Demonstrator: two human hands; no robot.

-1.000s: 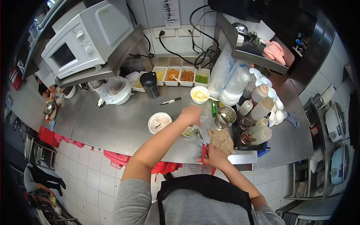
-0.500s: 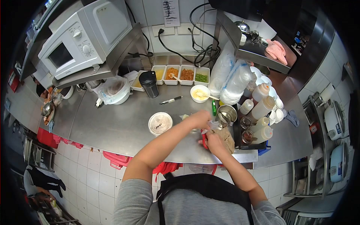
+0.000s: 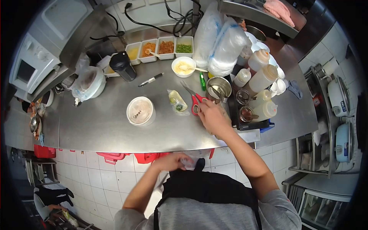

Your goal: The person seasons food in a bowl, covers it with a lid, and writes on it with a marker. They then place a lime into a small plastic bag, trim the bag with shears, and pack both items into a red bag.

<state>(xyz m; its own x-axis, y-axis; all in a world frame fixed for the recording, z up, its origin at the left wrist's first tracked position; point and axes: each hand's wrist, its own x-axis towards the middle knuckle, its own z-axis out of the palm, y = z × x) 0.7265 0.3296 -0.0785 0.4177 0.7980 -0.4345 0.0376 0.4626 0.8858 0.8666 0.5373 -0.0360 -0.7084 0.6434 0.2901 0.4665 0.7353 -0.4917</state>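
My right hand (image 3: 214, 119) is over the steel counter, its fingers at the red handles of a pair of scissors (image 3: 196, 105). The blades lie slightly apart, pointing away from me. Just left of the scissors rests a small clear plastic bag (image 3: 177, 102) with something pale yellow and green inside. My left hand (image 3: 172, 161) is low, in front of the counter edge, with its fingers closed on a crumpled scrap of clear plastic (image 3: 188, 162). A round lidded tub (image 3: 140, 111) with writing on its lid stands left of the bag. My right hand partly hides a brown item.
Beyond the scissors are a steel pot (image 3: 218, 89), a green marker (image 3: 202, 81), a bowl (image 3: 183, 67) with a spoon and a pen (image 3: 151, 79). Squeeze bottles (image 3: 264, 78) and jars crowd a black tray at right. Food containers (image 3: 166, 47) line the back.
My left hand has moved down off the counter with the plastic scrap. My right hand has moved the scissors onto the counter by the bag. The view has shifted.
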